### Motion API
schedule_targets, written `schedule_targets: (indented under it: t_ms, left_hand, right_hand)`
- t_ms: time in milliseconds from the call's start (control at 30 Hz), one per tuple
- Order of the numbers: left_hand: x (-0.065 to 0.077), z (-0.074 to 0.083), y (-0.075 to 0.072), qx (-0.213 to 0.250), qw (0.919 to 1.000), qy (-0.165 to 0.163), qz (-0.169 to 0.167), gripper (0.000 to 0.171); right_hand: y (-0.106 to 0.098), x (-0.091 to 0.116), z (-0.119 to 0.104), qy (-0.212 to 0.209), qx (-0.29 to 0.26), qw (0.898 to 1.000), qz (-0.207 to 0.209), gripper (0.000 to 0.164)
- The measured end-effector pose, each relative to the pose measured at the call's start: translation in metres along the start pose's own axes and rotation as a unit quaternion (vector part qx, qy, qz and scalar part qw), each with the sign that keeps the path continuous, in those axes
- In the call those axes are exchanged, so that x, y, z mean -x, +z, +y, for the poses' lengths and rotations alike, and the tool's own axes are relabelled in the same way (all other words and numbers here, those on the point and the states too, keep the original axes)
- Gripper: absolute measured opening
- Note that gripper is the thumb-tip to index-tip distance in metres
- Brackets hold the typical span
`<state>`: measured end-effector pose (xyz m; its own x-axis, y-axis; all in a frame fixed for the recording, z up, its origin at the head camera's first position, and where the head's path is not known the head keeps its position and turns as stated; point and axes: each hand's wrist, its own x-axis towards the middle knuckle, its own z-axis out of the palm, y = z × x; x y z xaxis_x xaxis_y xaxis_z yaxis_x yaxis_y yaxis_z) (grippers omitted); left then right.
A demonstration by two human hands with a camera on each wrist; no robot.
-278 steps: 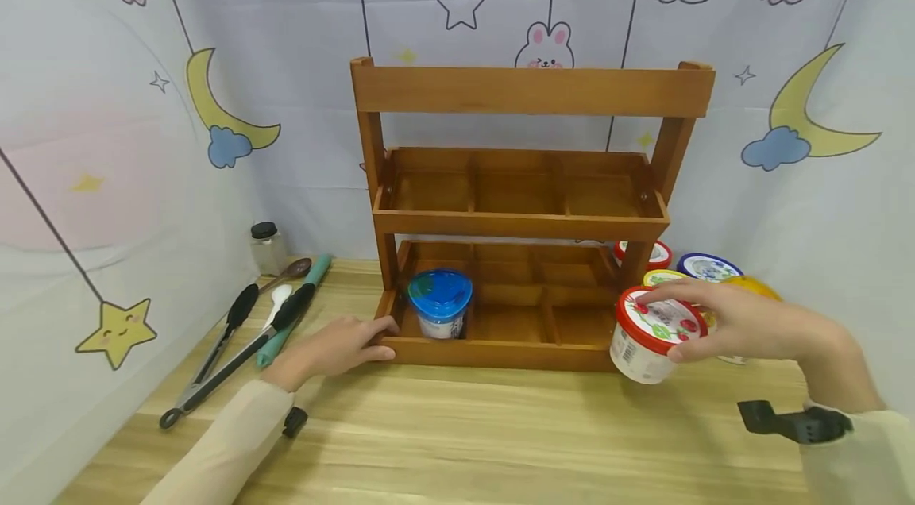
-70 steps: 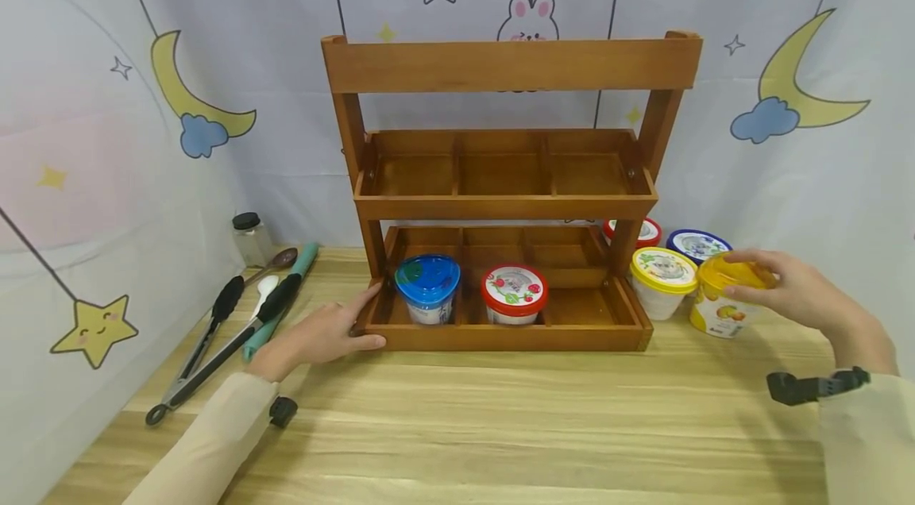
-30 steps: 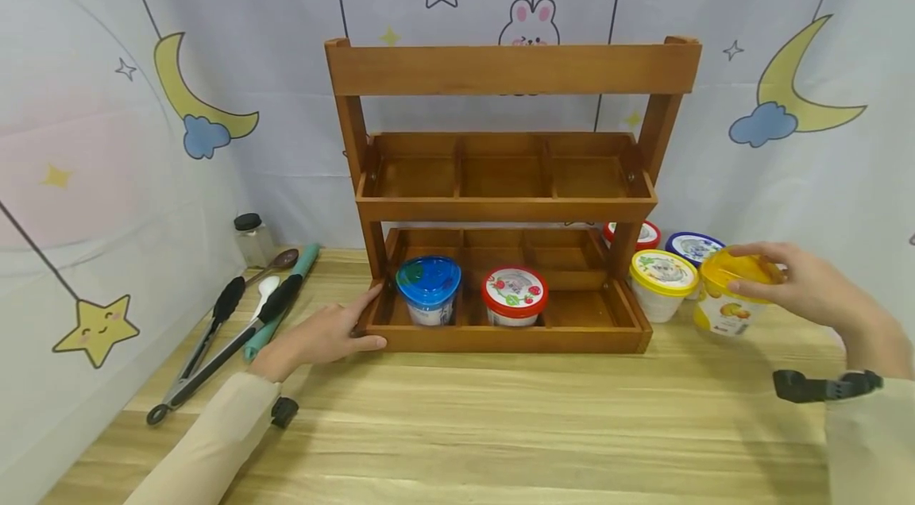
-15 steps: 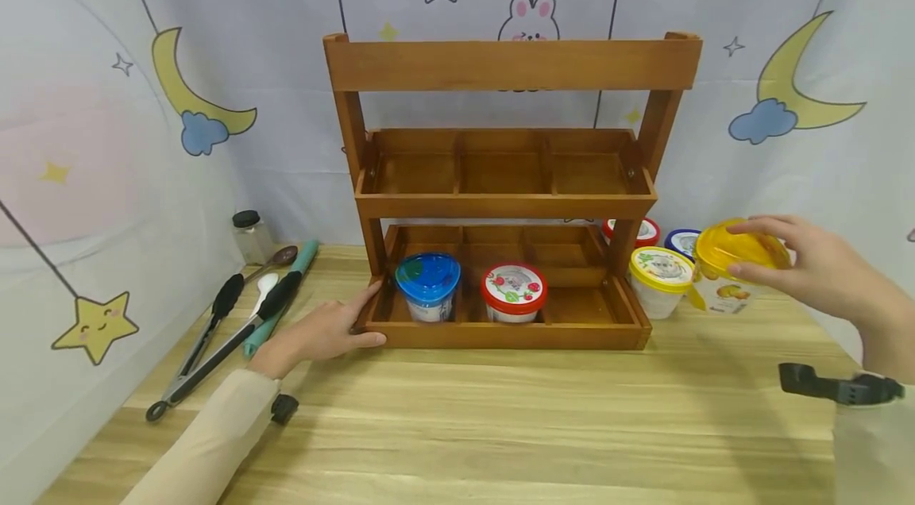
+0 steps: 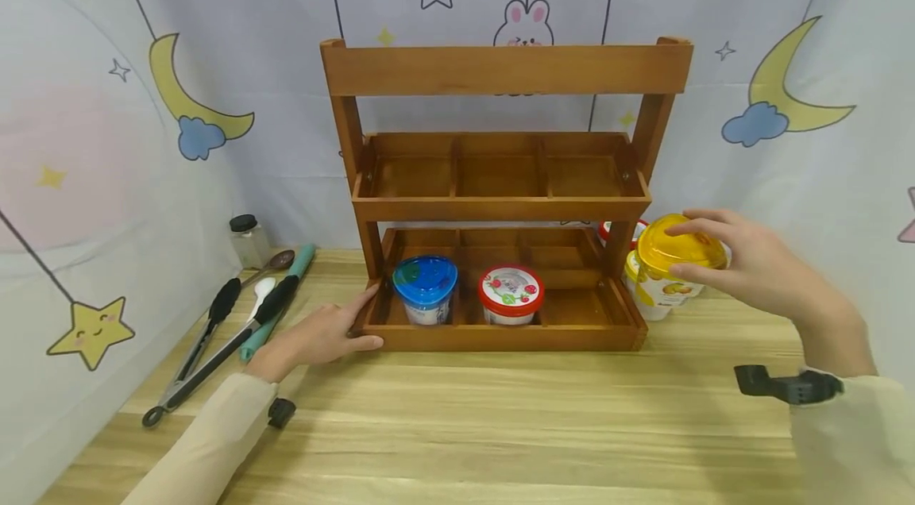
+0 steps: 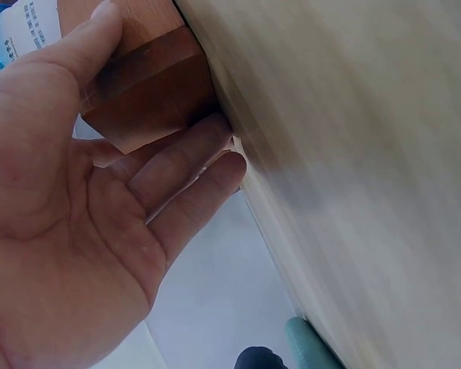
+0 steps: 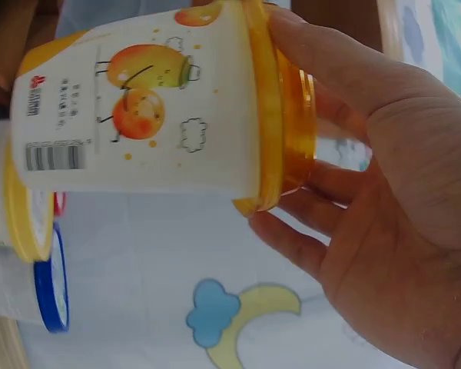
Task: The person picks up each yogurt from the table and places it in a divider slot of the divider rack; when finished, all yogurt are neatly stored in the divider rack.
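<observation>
My right hand [image 5: 761, 271] holds a yogurt tub with a clear yellow lid [image 5: 679, 244] by that lid, thumb on one side and fingers on the other. In the right wrist view the tub's white side [image 7: 138, 115] shows mango drawings and a barcode. The tub is in the air right of the two-tier wooden rack [image 5: 500, 338]. My left hand [image 5: 322, 338] grips the rack's lower left corner, thumb along the front board and fingers round the end. In the lower tier, a blue-lidded tub [image 5: 426, 287] stands in the left compartment and a red-lidded tub [image 5: 511, 292] in the middle one.
Behind the held tub, a yellow-lidded tub [image 7: 27, 207], a blue-lidded tub [image 7: 52, 280] and another red-lidded tub [image 5: 639, 231] stand beside the rack. At left lie tongs [image 5: 214, 358], a white spoon [image 5: 263, 291], a brown spoon [image 5: 280, 259] and a green roll [image 5: 300, 260], near a black-capped jar [image 5: 248, 241].
The right hand placed the red-lidded tub in the rack's lower middle compartment, then took the yellow-lidded mango tub, lifted it and moved it left toward the rack. The left hand stays at the rack's corner.
</observation>
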<state>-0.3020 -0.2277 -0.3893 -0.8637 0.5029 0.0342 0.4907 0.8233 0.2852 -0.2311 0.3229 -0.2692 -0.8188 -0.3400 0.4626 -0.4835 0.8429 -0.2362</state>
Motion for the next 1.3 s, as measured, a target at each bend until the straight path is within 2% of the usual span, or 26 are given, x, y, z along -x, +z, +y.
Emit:
schedule_targets:
  t_ms: [133,367,633,1000,1300]
  left_hand:
    - [0.000,-0.001,0.001,0.003,1.0000,0.002,0.004,0.094]
    - [0.001,-0.002,0.004,0.003,1.0000,0.004,0.007,0.093]
    - [0.001,-0.002,0.004,0.008,0.9999,-0.005,0.005,0.094]
    - [-0.001,-0.002,0.003,-0.003,0.9999,0.009,0.007,0.093]
    - [-0.001,-0.001,0.002,-0.004,0.9999,0.008,0.006,0.093]
  right_hand:
    - [0.015,-0.012,-0.009,-0.026,-0.023,0.999,-0.012,0.044]
    - [0.042,-0.024,-0.020,-0.026,-0.053,0.997,-0.048,0.040]
    - [0.066,-0.031,-0.021,-0.028,-0.082,0.995,-0.056,0.038]
    - [0.086,-0.035,-0.020,-0.026,-0.079,0.993,-0.078,0.041]
    - [0.092,-0.035,-0.018,-0.027,-0.076,0.993,-0.087,0.045]
